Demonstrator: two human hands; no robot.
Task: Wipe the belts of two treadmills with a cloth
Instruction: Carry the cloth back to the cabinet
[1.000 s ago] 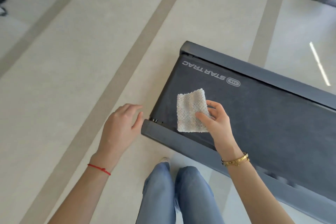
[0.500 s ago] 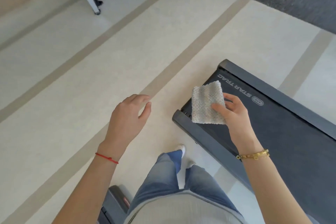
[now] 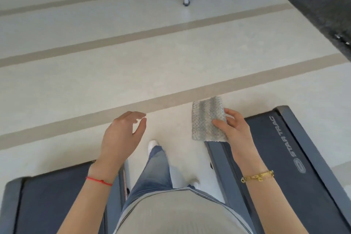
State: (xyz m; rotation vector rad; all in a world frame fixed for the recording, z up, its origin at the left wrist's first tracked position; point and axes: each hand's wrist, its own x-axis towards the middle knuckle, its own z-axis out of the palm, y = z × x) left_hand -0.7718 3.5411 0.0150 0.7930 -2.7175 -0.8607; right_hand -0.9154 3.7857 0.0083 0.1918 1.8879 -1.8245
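Cloth (image 3: 208,120) pinched in right hand (image 3: 234,131), left hand (image 3: 121,135) loose and empty, a person stands between two treadmill belts; next, likely lowering it onto the left belt (image 3: 57,201).

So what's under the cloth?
The right hand holds the cloth up in the air. Below it are pale floor and the treadmill corner, partly covered by the cloth.
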